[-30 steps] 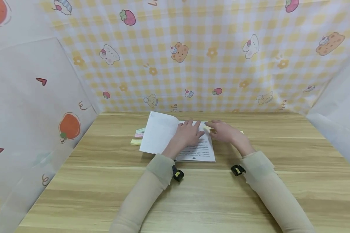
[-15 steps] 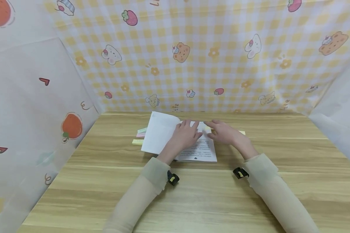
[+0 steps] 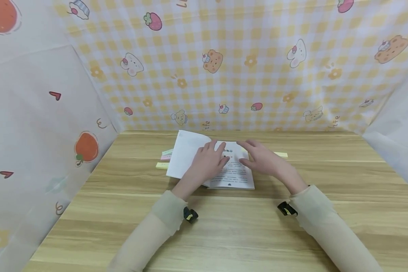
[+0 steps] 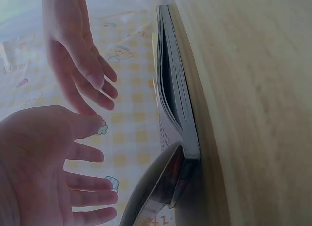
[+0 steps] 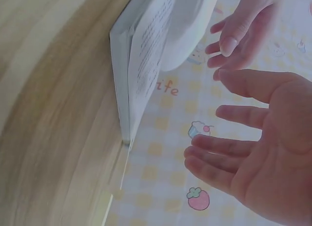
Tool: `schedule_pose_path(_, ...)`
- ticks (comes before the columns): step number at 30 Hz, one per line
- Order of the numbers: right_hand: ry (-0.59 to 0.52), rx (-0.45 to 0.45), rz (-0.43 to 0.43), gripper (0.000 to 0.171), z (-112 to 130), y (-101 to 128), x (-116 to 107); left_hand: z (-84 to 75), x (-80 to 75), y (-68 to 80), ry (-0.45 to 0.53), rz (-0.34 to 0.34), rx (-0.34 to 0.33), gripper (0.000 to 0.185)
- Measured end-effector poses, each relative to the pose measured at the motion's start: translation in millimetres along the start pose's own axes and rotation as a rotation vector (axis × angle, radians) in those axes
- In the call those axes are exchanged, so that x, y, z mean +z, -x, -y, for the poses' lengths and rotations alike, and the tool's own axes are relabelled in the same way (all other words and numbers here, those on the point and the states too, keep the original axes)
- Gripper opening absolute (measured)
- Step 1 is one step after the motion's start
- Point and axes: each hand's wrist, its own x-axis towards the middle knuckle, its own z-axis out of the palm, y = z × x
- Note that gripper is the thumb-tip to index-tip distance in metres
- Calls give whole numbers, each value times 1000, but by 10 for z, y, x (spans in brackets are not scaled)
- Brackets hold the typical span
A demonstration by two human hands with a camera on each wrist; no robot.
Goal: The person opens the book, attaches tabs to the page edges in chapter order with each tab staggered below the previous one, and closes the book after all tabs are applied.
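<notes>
An open book (image 3: 232, 177) lies on the table, its printed right page showing and its left leaves (image 3: 181, 153) lifted in a curve. My left hand (image 3: 207, 160) is over the middle of the book, fingers spread and relaxed. In the left wrist view that hand (image 4: 58, 167) stands apart from the pages (image 4: 178, 84) and holds nothing. Beside the right page's upper corner is my right hand (image 3: 263, 158). The right wrist view shows its fingers (image 5: 234, 147) loosely extended, with a gap between them and the book (image 5: 129, 74).
Green, pink and yellow paper strips (image 3: 162, 165) lie at the book's left, partly under its leaves. Another yellow strip (image 3: 280, 155) is behind my right hand. A patterned cloth (image 3: 231, 75) hangs along the back of the wooden table (image 3: 224, 230).
My left hand has drawn left and back towards me across the page, uncovering its printed heading. The right hand has shifted slightly right relative to the book, its thumb and fingers wider apart.
</notes>
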Motion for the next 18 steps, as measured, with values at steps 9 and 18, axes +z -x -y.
schedule_pose_path(9, 32, -16, -12, 63, 41, 112, 45, 85, -56, 154, 20, -11, -6, 56)
schedule_pose_path(18, 89, -38, -4, 63, 33, 198, 113, 235, -93, 283, 22, -35, -17, 56)
